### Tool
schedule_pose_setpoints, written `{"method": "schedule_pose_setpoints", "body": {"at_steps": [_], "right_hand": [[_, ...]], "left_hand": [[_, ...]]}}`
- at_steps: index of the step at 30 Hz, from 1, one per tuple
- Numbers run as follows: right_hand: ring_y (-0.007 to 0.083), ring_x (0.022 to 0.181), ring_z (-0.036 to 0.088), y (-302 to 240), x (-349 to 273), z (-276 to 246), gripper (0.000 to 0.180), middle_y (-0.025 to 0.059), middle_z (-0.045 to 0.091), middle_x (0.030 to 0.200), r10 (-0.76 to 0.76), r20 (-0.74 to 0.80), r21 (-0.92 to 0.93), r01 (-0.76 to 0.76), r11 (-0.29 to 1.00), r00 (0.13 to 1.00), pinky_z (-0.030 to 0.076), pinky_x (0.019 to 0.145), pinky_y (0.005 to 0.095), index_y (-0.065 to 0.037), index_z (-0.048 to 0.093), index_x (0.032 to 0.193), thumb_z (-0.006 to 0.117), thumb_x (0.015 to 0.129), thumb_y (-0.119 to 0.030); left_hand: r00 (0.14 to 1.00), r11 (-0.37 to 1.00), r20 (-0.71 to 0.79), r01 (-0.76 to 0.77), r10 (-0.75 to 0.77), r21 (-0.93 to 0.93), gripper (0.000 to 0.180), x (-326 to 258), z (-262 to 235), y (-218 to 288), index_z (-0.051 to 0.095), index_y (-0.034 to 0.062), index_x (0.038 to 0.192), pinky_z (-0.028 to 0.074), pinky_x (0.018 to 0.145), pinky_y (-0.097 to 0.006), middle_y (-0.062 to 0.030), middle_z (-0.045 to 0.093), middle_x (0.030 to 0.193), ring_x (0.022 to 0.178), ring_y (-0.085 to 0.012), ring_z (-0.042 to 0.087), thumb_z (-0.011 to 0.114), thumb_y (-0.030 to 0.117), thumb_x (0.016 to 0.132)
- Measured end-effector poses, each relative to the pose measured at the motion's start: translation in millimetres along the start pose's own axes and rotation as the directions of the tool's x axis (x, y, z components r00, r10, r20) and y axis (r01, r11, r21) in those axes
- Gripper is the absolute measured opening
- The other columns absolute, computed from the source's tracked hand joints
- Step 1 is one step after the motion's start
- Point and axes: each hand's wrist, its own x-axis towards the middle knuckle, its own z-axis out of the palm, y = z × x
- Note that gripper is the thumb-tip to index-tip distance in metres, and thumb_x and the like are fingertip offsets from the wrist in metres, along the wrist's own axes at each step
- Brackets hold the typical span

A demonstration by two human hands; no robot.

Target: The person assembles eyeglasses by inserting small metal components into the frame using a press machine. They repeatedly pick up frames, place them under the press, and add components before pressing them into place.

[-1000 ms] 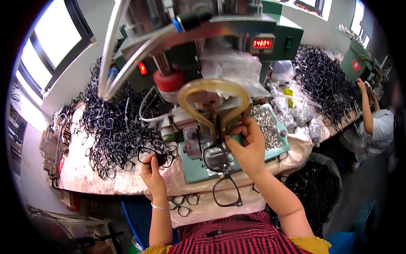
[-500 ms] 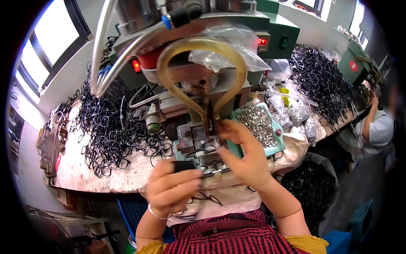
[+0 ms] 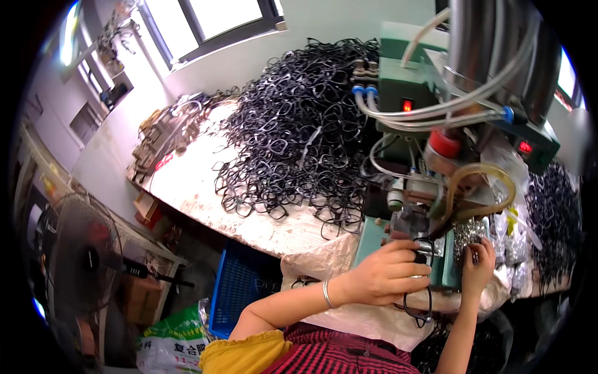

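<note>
My left hand (image 3: 387, 273) is closed around a black eyeglass frame (image 3: 430, 304), in front of the machine's metal fixture (image 3: 408, 223). One rim of the frame hangs below my fingers and another part shows above them. To the right, my right hand (image 3: 478, 267) has its fingers curled at a heap of small shiny metal parts (image 3: 468, 234) in a green tray (image 3: 456, 274). Whatever lies between those fingertips is too small to make out. A looped yellowish tube (image 3: 453, 187) hangs over the fixture, between the machine head and my hands.
A large pile of black eyeglass frames (image 3: 299, 131) covers the table (image 3: 202, 193) on the left; another pile (image 3: 551, 218) lies far right. The green machine (image 3: 405, 78) carries clear air hoses (image 3: 430, 118). A blue crate (image 3: 240, 290) and a fan (image 3: 84, 252) stand below left.
The view has swung left, so the machine now appears at the right. My right hand has moved from the fixture to the metal parts. My left hand's eyeglass frame now shows more clearly.
</note>
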Motion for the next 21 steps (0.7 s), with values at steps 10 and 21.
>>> {"method": "schedule_pose_setpoints", "body": {"at_steps": [10, 21], "right_hand": [[0.0227, 0.082, 0.064, -11.1, -0.8, -3.2, 0.011, 0.0104, 0.067, 0.09, 0.14, -0.002, 0.226, -0.136, 0.965, 0.99, 0.051, 0.078, 0.0336, 0.001, 0.065, 0.094, 0.067, 0.083, -0.001], [0.0191, 0.084, 0.064, -28.0, 4.4, 12.6, 0.013, 0.0085, 0.069, 0.089, 0.19, 0.069, 0.382, -0.202, 0.902, 0.979, 0.05, 0.081, 0.0306, 0.0, 0.069, 0.094, 0.069, 0.082, 0.002]], "left_hand": [[0.556, 0.382, -0.713, 0.826, -0.429, 0.414, 0.031, -126.2, -138.0, -10.2, 0.065, 0.0029, 0.111, 0.041, 0.102, -0.041, -0.0136, 0.062, 0.124, 0.122, -0.0321, 0.054, 0.071, -0.001, 0.081], [0.551, 0.026, -0.537, 0.713, -0.639, 0.7, 0.01, -226.5, -131.5, -135.0, 0.079, 0.0169, 0.088, 0.018, 0.12, -0.054, -0.0086, 0.044, 0.154, 0.132, -0.0448, 0.042, 0.073, 0.019, 0.08]]}}
